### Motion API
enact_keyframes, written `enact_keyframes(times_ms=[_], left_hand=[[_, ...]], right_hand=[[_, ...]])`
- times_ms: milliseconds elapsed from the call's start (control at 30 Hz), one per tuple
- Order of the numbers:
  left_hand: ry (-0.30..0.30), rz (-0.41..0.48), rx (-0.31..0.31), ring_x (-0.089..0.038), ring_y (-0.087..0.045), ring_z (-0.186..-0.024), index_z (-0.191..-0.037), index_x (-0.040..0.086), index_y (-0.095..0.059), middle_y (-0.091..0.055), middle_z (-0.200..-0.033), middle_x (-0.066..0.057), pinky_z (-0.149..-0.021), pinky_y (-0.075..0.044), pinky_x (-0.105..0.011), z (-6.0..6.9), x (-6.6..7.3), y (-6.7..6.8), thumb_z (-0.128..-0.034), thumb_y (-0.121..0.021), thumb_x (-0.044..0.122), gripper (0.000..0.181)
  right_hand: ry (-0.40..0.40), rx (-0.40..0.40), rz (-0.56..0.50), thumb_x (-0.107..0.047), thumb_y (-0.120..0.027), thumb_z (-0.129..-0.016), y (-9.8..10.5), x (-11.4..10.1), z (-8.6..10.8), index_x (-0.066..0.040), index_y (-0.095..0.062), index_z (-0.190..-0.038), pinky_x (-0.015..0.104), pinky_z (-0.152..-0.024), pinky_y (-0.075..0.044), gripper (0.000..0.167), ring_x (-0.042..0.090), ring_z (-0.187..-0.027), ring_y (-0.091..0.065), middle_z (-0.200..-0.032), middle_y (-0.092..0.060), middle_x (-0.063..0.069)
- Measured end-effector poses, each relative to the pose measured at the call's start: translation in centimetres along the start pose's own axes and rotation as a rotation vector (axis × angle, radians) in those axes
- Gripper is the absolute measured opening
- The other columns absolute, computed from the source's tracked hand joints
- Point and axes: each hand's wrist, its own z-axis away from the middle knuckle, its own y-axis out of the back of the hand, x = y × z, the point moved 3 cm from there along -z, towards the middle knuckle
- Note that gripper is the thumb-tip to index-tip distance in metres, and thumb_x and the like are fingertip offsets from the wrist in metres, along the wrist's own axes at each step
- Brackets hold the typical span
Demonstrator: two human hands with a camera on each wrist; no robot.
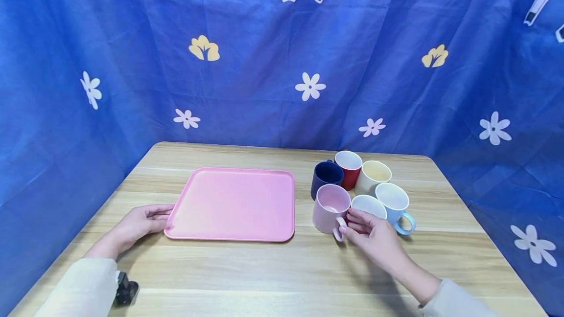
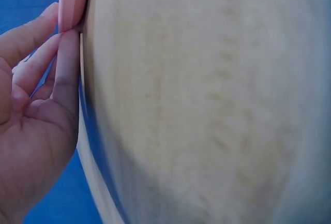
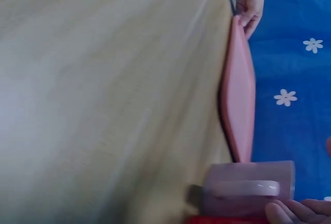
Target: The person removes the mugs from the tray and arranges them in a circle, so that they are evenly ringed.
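In the head view, a pink rectangular tray lies flat on the table. My left hand pinches its near left corner, thumb on top and fingers along the edge; the left wrist view shows the tray edge between them. On the right, my right hand holds the handle of a pale pink mug between thumb and fingers. That mug stands upright. Right behind my fingers is a mug with a white inside, its outside mostly hidden. The right wrist view shows the pink mug from its handle side.
Several upright mugs cluster around the pink one: a dark blue mug, a red mug, a cream mug and a light blue mug. Blue patterned cloth hangs behind the wooden table and at its sides.
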Motion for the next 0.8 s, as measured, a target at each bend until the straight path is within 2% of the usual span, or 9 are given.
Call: enact_keyframes(times_ms=[100, 300, 400, 500, 567, 733, 800], left_hand=[[0.027, -0.027, 0.0, -0.001, -0.06, -0.094, -0.134, -0.018, -0.038, -0.059, -0.121, -0.027, -0.081, -0.047, -0.016, 0.0, 0.3, 0.1, -0.0855, -0.072, 0.014, 0.068], [0.054, 0.012, -0.023, 0.0, -0.059, -0.094, -0.134, -0.023, -0.031, -0.047, -0.13, -0.036, -0.082, -0.052, -0.023, 0.0, 1.6, 0.4, -0.0923, -0.063, 0.011, 0.063], [0.08, -0.032, 0.008, -0.01, -0.061, -0.099, -0.135, -0.023, -0.029, -0.041, -0.133, -0.037, -0.084, -0.052, -0.026, 0.0, 2.9, 0.8, -0.0957, -0.059, 0.016, 0.062], [0.082, -0.121, 0.033, -0.03, -0.059, -0.108, -0.137, -0.019, -0.031, -0.037, -0.137, -0.036, -0.088, -0.051, -0.032, -0.3, 4.8, 0.9, -0.0974, -0.056, 0.026, 0.066], [0.067, -0.136, 0.034, -0.041, -0.051, -0.117, -0.138, -0.019, -0.029, -0.033, -0.14, -0.036, -0.092, -0.048, -0.035, -0.6, 6.3, 0.7, -0.098, -0.055, 0.029, 0.067], [0.019, -0.072, 0.02, -0.045, -0.035, -0.128, -0.141, -0.018, -0.024, -0.024, -0.145, -0.036, -0.098, -0.044, -0.035, -1.6, 10.8, 0.1, -0.0985, -0.054, 0.028, 0.069], [0.014, -0.059, 0.018, -0.043, -0.034, -0.129, -0.142, -0.016, -0.023, -0.025, -0.146, -0.034, -0.099, -0.042, -0.035, -1.9, 12.7, -0.2, -0.0979, -0.055, 0.029, 0.071]], right_hand=[[-0.004, -0.015, 0.037, -0.017, -0.077, -0.082, 0.9, -1.1, -0.5, 0.007, -0.059, -0.123, 0.027, -0.079, -0.054, 0.05, 0.026, -0.094, -0.067, -0.109, -0.068, 0.017], [0.042, -0.042, 0.11, -0.025, -0.074, -0.084, 2.4, -3.1, -2.0, 0.004, -0.057, -0.127, 0.031, -0.082, -0.054, 0.054, 0.023, -0.094, -0.067, -0.112, -0.067, 0.017], [0.05, -0.04, 0.146, -0.027, -0.073, -0.086, 3.1, -3.8, -2.9, 0.003, -0.056, -0.129, 0.033, -0.084, -0.053, 0.055, 0.024, -0.096, -0.067, -0.115, -0.066, 0.017], [0.044, -0.042, 0.169, -0.03, -0.072, -0.087, 3.7, -4.5, -3.9, 0.001, -0.055, -0.131, 0.035, -0.086, -0.052, 0.057, 0.025, -0.099, -0.066, -0.116, -0.065, 0.016], [0.042, -0.039, 0.168, -0.034, -0.071, -0.086, 4.1, -4.9, -4.6, 0.0, -0.055, -0.132, 0.035, -0.087, -0.051, 0.059, 0.025, -0.101, -0.065, -0.117, -0.065, 0.015], [0.052, -0.021, 0.189, -0.041, -0.069, -0.086, 4.8, -6.0, -6.2, -0.002, -0.055, -0.133, 0.037, -0.088, -0.051, 0.063, 0.026, -0.101, -0.065, -0.116, -0.065, 0.014], [0.058, -0.017, 0.213, -0.043, -0.068, -0.087, 5.0, -6.4, -6.9, -0.002, -0.054, -0.134, 0.039, -0.087, -0.052, 0.064, 0.027, -0.102, -0.064, -0.117, -0.065, 0.015]])
